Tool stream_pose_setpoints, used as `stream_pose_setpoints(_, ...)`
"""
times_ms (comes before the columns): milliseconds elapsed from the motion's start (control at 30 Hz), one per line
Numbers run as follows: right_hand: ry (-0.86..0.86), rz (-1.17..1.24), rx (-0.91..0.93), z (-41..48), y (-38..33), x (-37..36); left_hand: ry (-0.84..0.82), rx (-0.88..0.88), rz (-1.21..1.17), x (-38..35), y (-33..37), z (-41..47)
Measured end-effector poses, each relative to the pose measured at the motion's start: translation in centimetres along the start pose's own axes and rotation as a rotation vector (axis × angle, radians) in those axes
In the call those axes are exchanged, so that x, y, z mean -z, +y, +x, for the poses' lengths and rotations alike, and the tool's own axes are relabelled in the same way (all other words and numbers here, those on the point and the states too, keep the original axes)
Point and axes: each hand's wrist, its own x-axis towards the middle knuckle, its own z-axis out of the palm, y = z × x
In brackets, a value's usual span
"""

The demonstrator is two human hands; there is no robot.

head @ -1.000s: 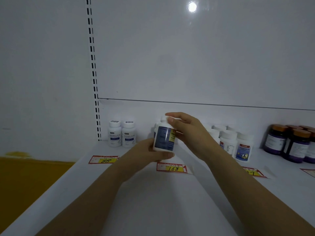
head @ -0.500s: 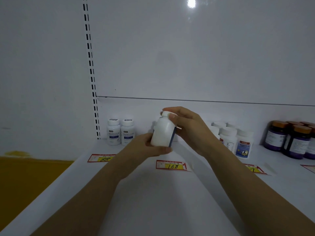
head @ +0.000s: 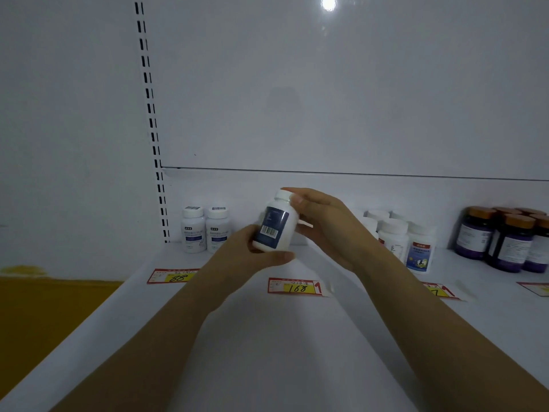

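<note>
The left hand (head: 252, 254) curls round the base of a smooth white plastic bottle (head: 277, 226), and the right hand (head: 329, 227) pinches its round cap (head: 282, 194) with bent fingertips. The cylindrical bottle, tilted, with a dark blue barcoded label, is held above the glossy white shelf (head: 267, 352), near its back edge. Below lies a flat red-and-yellow price tag (head: 295, 286). Two similar white bottles (head: 205, 230) stand at the back left corner. Dark purple jars (head: 505, 239) stand far right.

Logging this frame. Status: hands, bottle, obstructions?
Left hand grips white bottle low. Right hand pinches its cap end. Bottle tilted, off the shelf, barcode toward camera. Other bottles stand behind, apart.
</note>
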Motion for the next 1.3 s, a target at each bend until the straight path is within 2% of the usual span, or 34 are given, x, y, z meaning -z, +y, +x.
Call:
stream_pose_setpoints(67,0.043,-0.155,0.028,-0.1,0.1,-0.6,0.070,-0.031,0.093,-0.2,0.1,-0.2)
stream_pose_setpoints(133,0.094,-0.203,0.052,-0.1,0.3,-0.8,0.086,-0.047,0.137,-0.3,0.2,-0.2)
stream_pose_setpoints(300,0.033,-0.004,-0.007,0.0,0.0,0.4,-0.063,-0.024,0.004,0.0,0.6,-0.4)
stream_pose_setpoints(367,-0.020,0.072,-0.029,0.0,-0.2,0.6,-0.074,-0.034,0.004,0.0,0.6,-0.4)
stream_pose_setpoints(533,-0.040,-0.122,-0.006,-0.2,0.0,-0.3,0.038,-0.036,0.021,0.0,0.2,-0.1)
stream_pose_setpoints(700,0.019,-0.083,-0.034,-0.2,-0.2,0.2,-0.069,-0.028,-0.054,0.1,0.2,-0.3)
stream_pose_setpoints(900,0.016,-0.179,-0.032,-0.4,-0.2,0.0,-0.089,-0.012,-0.049,0.2,0.0,0.0)
stream_pose_setpoints(1033,0.042,-0.257,0.098,-0.7,-0.6,-0.7,0.037,-0.082,-0.039,0.7,-0.5,0.3)
stream_pose_setpoints(1167,-0.033,-0.388,0.297,-1.0,-0.5,-2.2,0.282,-0.252,-0.021,1.3,-0.9,0.6)
stream_pose_setpoints(1300,-0.084,-0.602,0.452,-1.4,-0.1,-2.9,0.382,-0.360,0.001,1.3,-1.3,0.8)
